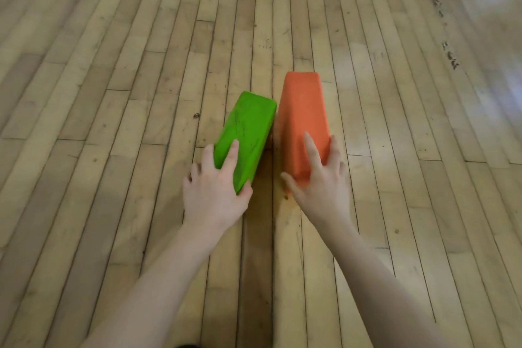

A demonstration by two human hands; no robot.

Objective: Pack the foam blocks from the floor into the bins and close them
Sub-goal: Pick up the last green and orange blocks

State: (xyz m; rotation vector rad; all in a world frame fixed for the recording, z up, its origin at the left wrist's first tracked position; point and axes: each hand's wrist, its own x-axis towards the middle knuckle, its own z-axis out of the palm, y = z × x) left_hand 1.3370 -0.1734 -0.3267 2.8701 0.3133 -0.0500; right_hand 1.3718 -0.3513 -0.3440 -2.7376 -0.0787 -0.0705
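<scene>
Two foam blocks are seen on a floor (141, 65) of pale wooden planks, both in the middle of the view and just ahead of the person's outstretched bare forearms. A green block (245, 133) lies to the left and an orange block (305, 118) to the right. The two are set just beside each other, the far corner of the green one nearly meeting the side of the orange one, while their near ends are spread a little apart. Whether they actually touch cannot be told.

The near end of the green block is held by the left hand (214, 189): the thumb is pressed against the block's right lower edge, the forefinger is laid along its top face, and the other fingers are curled round its left side. The grip of this hand is thus closed round the block's end.

The near end of the orange block is held by the right hand (322, 183): the thumb is placed at the block's left lower corner, one finger is stretched along the top face, and the rest are wrapped over the right edge. Whether either block is lifted off the floor cannot be told.

A small dark speck (195, 115) is seen on the planks left of the green block, and a row of dark scuff marks (449, 54) runs along the floor at the far right, where the view is blurred.
</scene>
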